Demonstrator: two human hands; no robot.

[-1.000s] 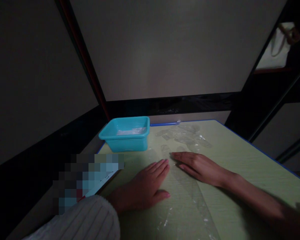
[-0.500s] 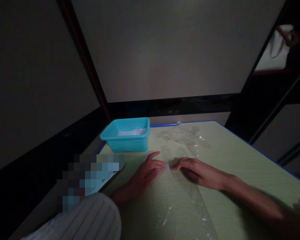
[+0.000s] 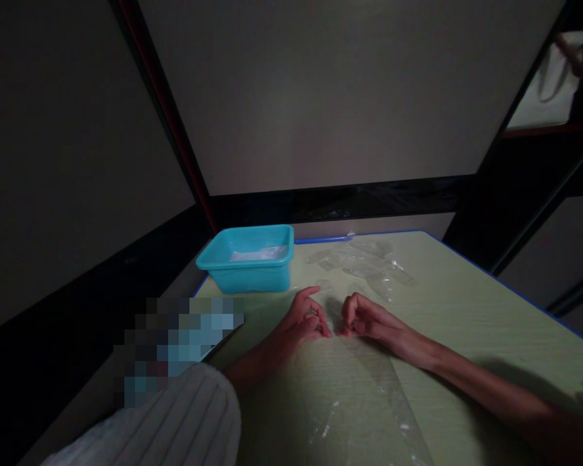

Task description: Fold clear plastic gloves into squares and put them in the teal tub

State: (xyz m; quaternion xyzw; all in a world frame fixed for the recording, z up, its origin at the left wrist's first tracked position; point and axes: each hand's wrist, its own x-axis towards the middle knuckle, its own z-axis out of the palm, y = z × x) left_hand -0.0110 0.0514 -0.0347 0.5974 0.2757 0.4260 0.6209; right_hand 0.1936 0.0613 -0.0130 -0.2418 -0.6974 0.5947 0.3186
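A thin clear plastic bag [image 3: 354,395] lies flat along the table towards me, with two rounded, handle-like strips at its far end. My left hand [image 3: 307,317] pinches its edge just below these strips, thumb against the fingers, the index finger raised. Facing it, my right hand [image 3: 364,316] has its fingers curled and pinched on the same edge. A small gap separates the two hands. The exact grip at the fingertips is hard to see through the film.
A turquoise plastic basket [image 3: 243,275] with white paper-like pieces [image 3: 260,254] inside stands at the back left. Crumpled clear plastic [image 3: 362,259] lies behind my hands. The pale green table [image 3: 480,310] has a blue edge. A blurred-out item [image 3: 189,349] is at the left.
Both hands have closed from looser, more outstretched fingers into pinches at the bag's edge. My right fingers have curled in and the wrist has turned. The view has shifted slightly.
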